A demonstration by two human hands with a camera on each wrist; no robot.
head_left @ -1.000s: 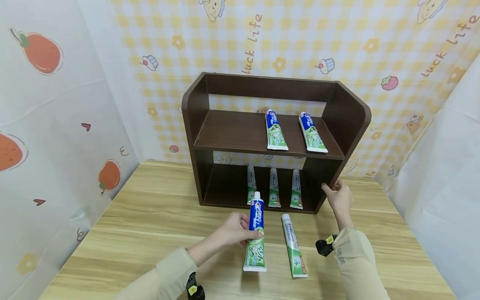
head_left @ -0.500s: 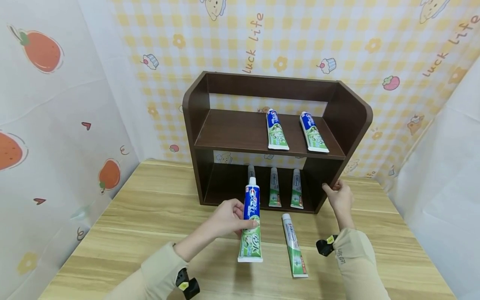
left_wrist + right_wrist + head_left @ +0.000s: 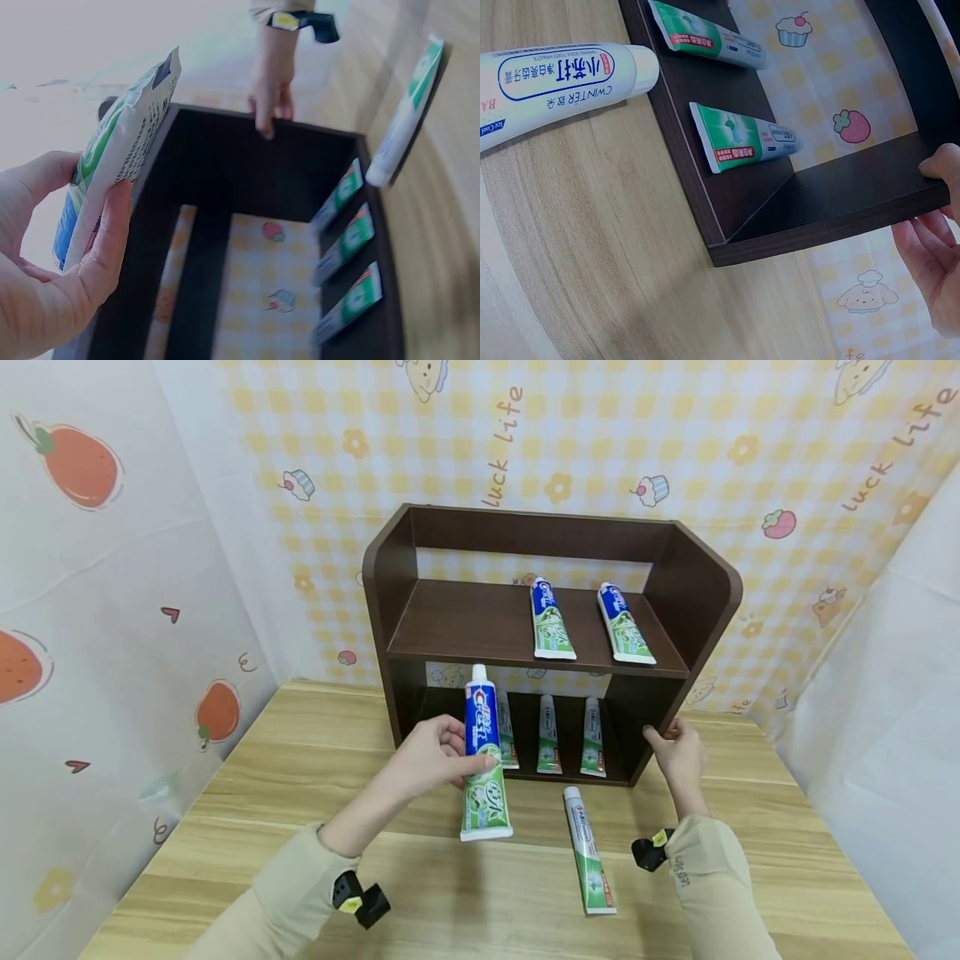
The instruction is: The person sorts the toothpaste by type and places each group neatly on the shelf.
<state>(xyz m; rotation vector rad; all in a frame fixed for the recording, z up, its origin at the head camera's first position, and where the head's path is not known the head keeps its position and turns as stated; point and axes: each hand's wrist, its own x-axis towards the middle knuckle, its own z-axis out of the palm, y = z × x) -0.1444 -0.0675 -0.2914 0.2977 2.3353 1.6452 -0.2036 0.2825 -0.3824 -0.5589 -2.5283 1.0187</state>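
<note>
My left hand (image 3: 431,756) pinches a blue-and-green toothpaste tube (image 3: 483,727) between thumb and fingers, cap up, in front of the brown shelf's lower level. The left wrist view shows this tube (image 3: 124,142) side-on in the hand (image 3: 64,255). My right hand (image 3: 678,760) grips the front edge of the right side panel of the shelf (image 3: 465,618); in the right wrist view the thumb is inside and the fingers (image 3: 922,247) outside. Two blue-and-green tubes (image 3: 551,622) lie on the upper level. Several grey-and-green tubes (image 3: 549,735) lie on the lower one.
Another grey-and-green tube (image 3: 588,852) lies on the wooden table (image 3: 300,760) in front of the shelf, left of the right forearm. Behind the shelf hangs a yellow checked cloth (image 3: 330,568); a white printed cloth (image 3: 135,577) hangs at the left.
My left hand has lifted the toothpaste tube from low over the table, moving up, forward and slightly left. The right hand keeps its grip on the shelf panel.
</note>
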